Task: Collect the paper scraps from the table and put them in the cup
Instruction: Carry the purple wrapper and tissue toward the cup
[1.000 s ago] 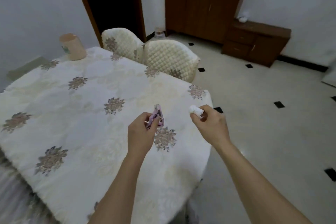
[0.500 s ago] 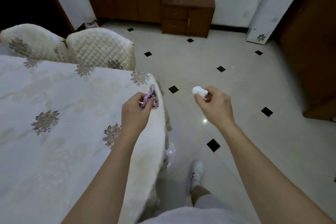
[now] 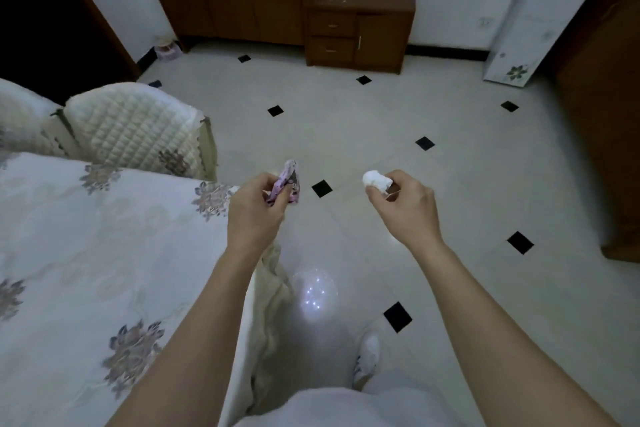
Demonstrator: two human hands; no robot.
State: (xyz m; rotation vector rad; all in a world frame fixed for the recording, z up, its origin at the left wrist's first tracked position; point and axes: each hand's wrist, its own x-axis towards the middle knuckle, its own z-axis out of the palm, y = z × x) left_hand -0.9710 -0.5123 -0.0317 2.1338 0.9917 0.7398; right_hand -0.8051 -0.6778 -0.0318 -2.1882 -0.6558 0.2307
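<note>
My right hand (image 3: 405, 208) has open air over the tiled floor (image 3: 450, 163), ahead and to its right. My left hand (image 3: 256, 208) sits at the corner of the table (image 3: 104, 236), which fills my left side. Two quilted chairs (image 3: 138, 128) stand at its far edge. A low cabinet (image 3: 360, 28) stands well ahead, and dark wooden furniture (image 3: 602, 149) closes off the right.

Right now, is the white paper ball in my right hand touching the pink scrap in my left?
Apart. The head view shows open floor between the white paper ball, pinched in the right hand, and the pink scrap in the left hand.
</note>
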